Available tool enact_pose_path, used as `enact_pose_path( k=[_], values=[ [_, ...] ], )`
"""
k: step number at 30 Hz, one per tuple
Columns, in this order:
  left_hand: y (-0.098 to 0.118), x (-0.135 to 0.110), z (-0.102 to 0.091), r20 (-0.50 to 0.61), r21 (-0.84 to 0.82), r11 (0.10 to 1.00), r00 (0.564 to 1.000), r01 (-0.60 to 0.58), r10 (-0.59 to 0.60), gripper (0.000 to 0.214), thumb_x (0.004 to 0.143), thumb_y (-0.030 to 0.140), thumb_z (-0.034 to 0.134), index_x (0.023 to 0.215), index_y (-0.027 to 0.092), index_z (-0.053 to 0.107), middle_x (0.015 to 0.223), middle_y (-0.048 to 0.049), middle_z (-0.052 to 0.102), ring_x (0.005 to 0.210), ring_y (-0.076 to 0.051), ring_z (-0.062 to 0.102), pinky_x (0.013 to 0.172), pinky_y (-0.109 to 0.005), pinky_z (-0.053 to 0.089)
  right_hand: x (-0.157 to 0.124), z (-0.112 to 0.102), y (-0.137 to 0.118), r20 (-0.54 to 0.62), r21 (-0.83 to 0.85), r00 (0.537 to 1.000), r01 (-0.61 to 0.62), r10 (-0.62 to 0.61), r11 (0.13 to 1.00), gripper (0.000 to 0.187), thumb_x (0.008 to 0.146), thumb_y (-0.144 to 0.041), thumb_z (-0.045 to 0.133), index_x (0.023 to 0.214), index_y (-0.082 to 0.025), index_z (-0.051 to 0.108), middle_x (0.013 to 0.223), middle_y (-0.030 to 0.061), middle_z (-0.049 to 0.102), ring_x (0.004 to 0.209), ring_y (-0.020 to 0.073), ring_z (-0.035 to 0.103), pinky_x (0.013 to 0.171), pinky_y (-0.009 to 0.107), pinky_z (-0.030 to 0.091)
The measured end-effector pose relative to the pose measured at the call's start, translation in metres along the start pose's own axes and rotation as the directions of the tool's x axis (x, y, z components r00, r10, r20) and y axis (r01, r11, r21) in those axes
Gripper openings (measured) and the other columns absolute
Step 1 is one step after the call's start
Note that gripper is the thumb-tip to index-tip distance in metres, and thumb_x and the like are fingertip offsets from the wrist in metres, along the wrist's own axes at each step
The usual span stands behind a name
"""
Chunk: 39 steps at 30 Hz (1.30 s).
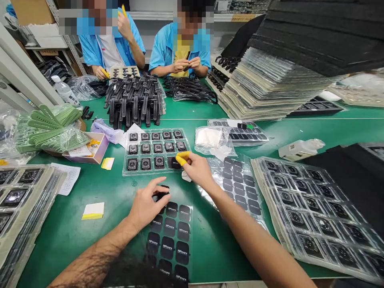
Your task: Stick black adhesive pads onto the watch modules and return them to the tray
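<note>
My right hand (196, 168), with yellow finger cots on its fingertips, grips a black watch body (173, 162) at the right end of the front row of a clear plastic tray (150, 173). Other watch bodies (159, 161) lie in that tray, backs up. Nearer me, my left hand (147, 204) is curled around a small black piece (162, 195), partly hidden by its fingers. Just under that hand lies a clear sheet of black HiFuture stickers (167, 247). A second sticker sheet (239, 188) rests beneath my right forearm.
Stacked watch trays stand at the right (318, 212) and left (28, 200). A tall tray pile (270, 88) leans at the back right. Black straps (135, 100) and green straps (57, 132) lie beyond. Two people in blue work across the table, one handling something small (187, 66).
</note>
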<state>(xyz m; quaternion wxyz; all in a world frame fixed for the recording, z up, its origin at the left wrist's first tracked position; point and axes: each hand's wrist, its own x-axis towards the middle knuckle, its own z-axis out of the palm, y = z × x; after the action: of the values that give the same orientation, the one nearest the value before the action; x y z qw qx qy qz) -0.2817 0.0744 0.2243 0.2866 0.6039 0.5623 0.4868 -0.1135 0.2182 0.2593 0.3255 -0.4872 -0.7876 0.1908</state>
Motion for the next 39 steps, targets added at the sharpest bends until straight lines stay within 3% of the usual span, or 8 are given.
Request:
enact_pose_path(
  k=[6, 10, 14, 20, 25, 30, 35, 39],
  values=[
    [-0.005, 0.0, -0.001, -0.023, 0.086, 0.989, 0.992, -0.12, 0.122, 0.038, 0.091, 0.012, 0.055, 0.126, 0.024, 0.063, 0.102, 0.0021, 0.08, 0.097, -0.018, 0.076, 0.093, -0.033, 0.06, 0.028, 0.011, -0.016, 0.027, -0.423, 0.985, 0.165, -0.17, 0.891, 0.029, 0.097, -0.033, 0.054, 0.111, -0.018, 0.074, 0.115, 0.0147, 0.061, 0.111, 0.0279, 0.054, 0.087, 0.037, 0.047],
    [-0.005, 0.001, -0.003, -0.018, 0.113, 0.985, 0.991, -0.128, 0.131, 0.038, 0.092, 0.012, 0.052, 0.124, 0.025, 0.065, 0.103, 0.0017, 0.08, 0.099, -0.019, 0.076, 0.093, -0.033, 0.06, 0.024, 0.027, -0.043, 0.224, -0.447, 0.963, 0.239, -0.151, 0.862, 0.041, 0.095, -0.05, 0.058, 0.118, -0.018, 0.069, 0.116, 0.0135, 0.058, 0.11, 0.0272, 0.057, 0.084, 0.037, 0.051],
    [-0.005, 0.003, -0.004, -0.055, 0.107, 0.992, 0.996, -0.062, 0.069, 0.041, 0.088, 0.014, 0.055, 0.127, 0.024, 0.063, 0.104, 0.0003, 0.08, 0.1, -0.02, 0.075, 0.098, -0.038, 0.059, 0.025, 0.027, -0.054, 0.278, -0.476, 0.95, 0.267, -0.144, 0.838, 0.03, 0.091, -0.039, 0.066, 0.112, -0.017, 0.071, 0.122, 0.017, 0.055, 0.117, 0.0323, 0.054, 0.084, 0.039, 0.052],
    [0.0, 0.004, -0.006, -0.051, 0.056, 0.998, 0.998, 0.043, -0.04, 0.036, 0.089, 0.024, 0.061, 0.125, 0.021, 0.062, 0.106, -0.0041, 0.079, 0.103, -0.021, 0.074, 0.103, -0.04, 0.057, 0.042, 0.021, -0.054, 0.306, -0.264, 0.943, 0.217, -0.132, 0.94, 0.034, 0.074, -0.027, 0.083, 0.102, -0.015, 0.07, 0.109, 0.0123, 0.066, 0.097, 0.0273, 0.065, 0.081, 0.037, 0.052],
    [0.006, 0.007, -0.011, -0.057, 0.012, 0.989, 0.987, 0.15, -0.149, 0.052, 0.083, 0.036, 0.072, 0.13, 0.02, 0.058, 0.11, -0.0072, 0.078, 0.104, -0.024, 0.074, 0.102, -0.045, 0.057, 0.014, 0.013, -0.044, 0.267, 0.077, 0.958, 0.087, -0.104, 0.993, 0.025, 0.081, -0.028, 0.075, 0.103, -0.019, 0.068, 0.087, 0.0007, 0.073, 0.079, 0.015, 0.069, 0.074, 0.027, 0.053],
    [0.003, 0.009, -0.011, -0.034, -0.032, 0.986, 0.985, 0.166, -0.168, 0.074, 0.072, 0.045, 0.083, 0.134, 0.019, 0.054, 0.106, -0.0075, 0.079, 0.102, -0.025, 0.074, 0.102, -0.045, 0.056, -0.045, 0.017, -0.027, 0.264, 0.684, 0.963, -0.144, -0.059, 0.715, 0.021, 0.067, -0.027, 0.079, 0.084, -0.018, 0.07, 0.101, 0.0058, 0.074, 0.088, 0.0186, 0.072, 0.081, 0.033, 0.058],
    [-0.003, 0.011, -0.007, -0.015, -0.036, 0.988, 0.989, 0.147, -0.148, 0.05, 0.081, 0.045, 0.075, 0.122, 0.019, 0.061, 0.102, -0.0071, 0.079, 0.101, -0.025, 0.075, 0.098, -0.043, 0.058, -0.053, 0.037, -0.021, 0.319, 0.726, 0.943, -0.306, 0.092, 0.616, 0.023, 0.077, -0.037, 0.07, 0.091, -0.019, 0.067, 0.085, 0.0025, 0.072, 0.075, 0.0175, 0.072, 0.077, 0.036, 0.061],
    [-0.001, 0.008, -0.007, -0.024, 0.104, 0.994, 1.0, 0.013, -0.011, 0.028, 0.088, 0.041, 0.069, 0.109, 0.022, 0.067, 0.106, -0.0051, 0.079, 0.099, -0.022, 0.075, 0.093, -0.036, 0.059, -0.055, 0.046, -0.022, 0.235, 0.724, 0.94, -0.339, 0.246, 0.601, 0.038, 0.072, -0.035, 0.077, 0.105, -0.02, 0.063, 0.107, 0.0059, 0.071, 0.078, 0.0159, 0.071, 0.074, 0.032, 0.06]
  ],
)
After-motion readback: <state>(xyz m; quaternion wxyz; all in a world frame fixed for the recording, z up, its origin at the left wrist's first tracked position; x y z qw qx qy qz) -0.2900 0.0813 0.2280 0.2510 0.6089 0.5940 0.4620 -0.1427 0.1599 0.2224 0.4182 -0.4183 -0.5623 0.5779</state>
